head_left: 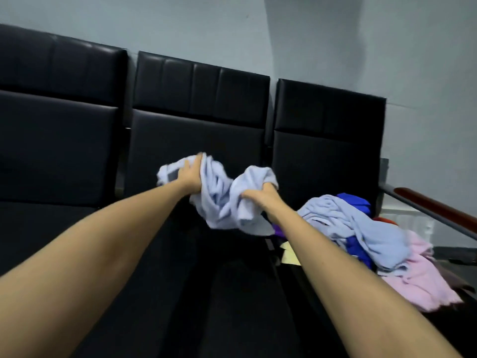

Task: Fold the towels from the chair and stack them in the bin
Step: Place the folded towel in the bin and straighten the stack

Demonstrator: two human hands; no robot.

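A crumpled pale blue towel [219, 197] is hanging above the middle black seat [196, 151], bunched between both hands. The left hand [189, 177] is clutching its upper left part; the right hand [260, 200] is gripping a fold. A pile of towels [361, 236] is lying on the right seat, beside a wooden armrest [438, 208].

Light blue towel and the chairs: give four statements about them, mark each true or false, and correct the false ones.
1. Both hands grip the light blue towel. True: left hand and right hand each clutch it.
2. The towel is neatly folded. False: it hangs bunched and crumpled.
3. A pile of towels lies on the right-hand chair. True.
4. The pile holds only white towels. False: light blue, dark blue and pink show.
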